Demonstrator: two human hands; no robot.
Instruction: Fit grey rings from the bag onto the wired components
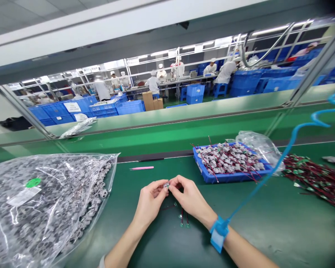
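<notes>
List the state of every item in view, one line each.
left hand, pinching the part
right hand, pinching the part
small grey part, held between both hands
blue tray, full of wired grey parts
clear plastic bag, full of grey ring-shaped parts
pink tweezers, lying flat
blue wrist strap, fastened on right wrist

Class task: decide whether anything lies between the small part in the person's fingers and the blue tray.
Nothing visible: only green bench mat separates the small part, pinched by the left hand and right hand, from the blue tray.
</notes>
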